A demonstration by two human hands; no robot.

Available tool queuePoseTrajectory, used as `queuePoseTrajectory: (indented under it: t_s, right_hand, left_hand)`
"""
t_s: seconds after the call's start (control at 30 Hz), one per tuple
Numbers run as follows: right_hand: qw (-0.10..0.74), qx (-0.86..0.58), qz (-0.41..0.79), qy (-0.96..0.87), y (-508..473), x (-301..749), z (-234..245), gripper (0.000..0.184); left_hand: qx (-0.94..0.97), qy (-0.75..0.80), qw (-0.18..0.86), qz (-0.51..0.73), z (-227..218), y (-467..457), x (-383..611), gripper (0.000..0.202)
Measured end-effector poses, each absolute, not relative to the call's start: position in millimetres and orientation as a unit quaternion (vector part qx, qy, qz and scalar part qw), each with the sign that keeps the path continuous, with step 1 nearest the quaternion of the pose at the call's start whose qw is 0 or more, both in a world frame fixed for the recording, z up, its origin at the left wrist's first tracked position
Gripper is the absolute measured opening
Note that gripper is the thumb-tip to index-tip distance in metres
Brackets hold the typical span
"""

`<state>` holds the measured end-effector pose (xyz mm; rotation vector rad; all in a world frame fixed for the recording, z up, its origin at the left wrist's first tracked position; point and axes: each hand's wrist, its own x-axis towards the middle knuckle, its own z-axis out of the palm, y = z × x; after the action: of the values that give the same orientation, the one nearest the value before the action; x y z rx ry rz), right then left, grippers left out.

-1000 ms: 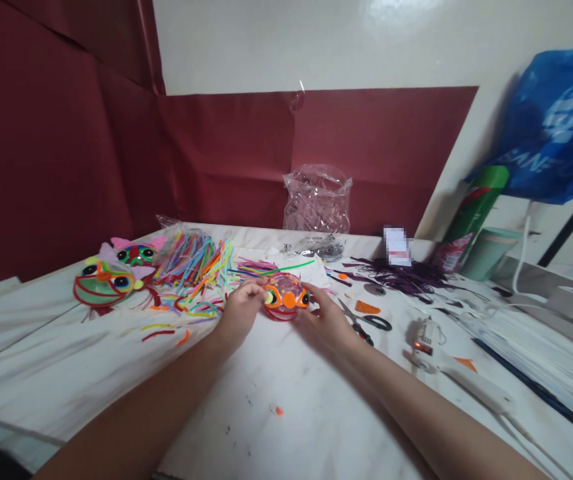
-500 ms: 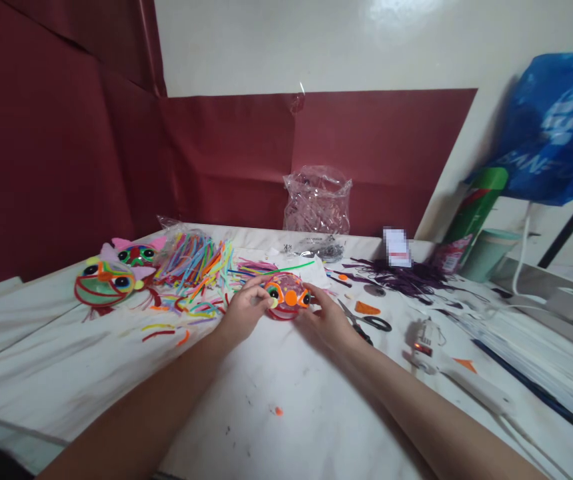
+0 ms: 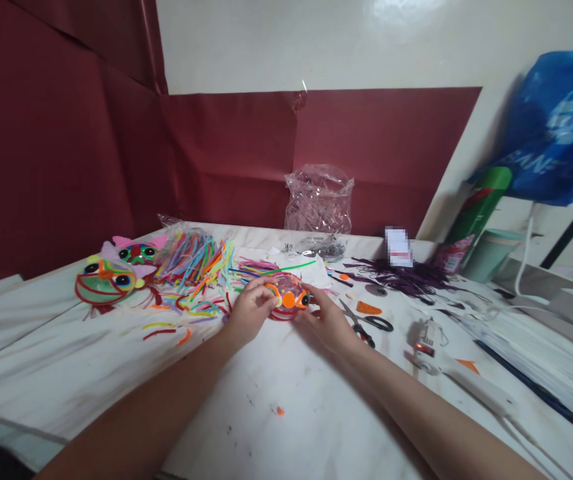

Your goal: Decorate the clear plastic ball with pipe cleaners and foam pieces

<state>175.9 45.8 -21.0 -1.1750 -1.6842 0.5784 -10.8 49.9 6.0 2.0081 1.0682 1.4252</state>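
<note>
Fingers of the left hand draw in narrowly on a small pale yellow piece, pressed near the eye of a rounded figure. Right hand holds the figure's other side, thumb below, fingers curved along the edge. Clear, shiny plastic seems to form its body, edged with fuzzy red and orange strips, with a flat orange disc for a nose. It sits mid-table, over smooth, grey-veined white tabletop. Just right lie black-handled scissors and an orange scrap with a fuzzy look; leftward, soft, bendy coloured strips spill from crinkled film. Farther out, a finished-looking green-bodied figure, tangled dark purple strands and a smooth white glue gun.
</note>
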Motion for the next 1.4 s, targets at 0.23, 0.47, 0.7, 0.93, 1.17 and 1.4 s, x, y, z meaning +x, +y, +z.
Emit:
queuePoseTrajectory:
  t_s: [0.23, 0.47, 0.7, 0.93, 1.17, 1.4]
  right_hand:
    - [0.489, -0.481, 0.227, -0.691, 46, 175, -24, 0.054]
    - [0.483, -0.488, 0.225, -0.692, 44, 175, -21, 0.054]
    - [0.463, -0.514, 0.267, -0.671, 47, 180, -20, 0.059]
    - [0.491, -0.473, 0.269, -0.681, 51, 184, -26, 0.058]
    - [0.488, -0.476, 0.268, -0.681, 52, 183, -25, 0.058]
    - [0.481, -0.496, 0.262, -0.674, 45, 178, -20, 0.061]
  left_hand:
    - [0.724, 0.396, 0.211, 0.524, 3, 51, -9, 0.013]
    - [0.731, 0.385, 0.218, 0.519, 5, 51, -11, 0.013]
    - [0.754, 0.351, 0.288, 0.475, 7, 55, -21, 0.012]
    - [0.788, 0.361, 0.231, 0.443, 10, 49, -18, 0.015]
    - [0.788, 0.365, 0.199, 0.454, 13, 44, -14, 0.013]
    - [0.780, 0.365, 0.202, 0.466, 12, 45, -13, 0.012]
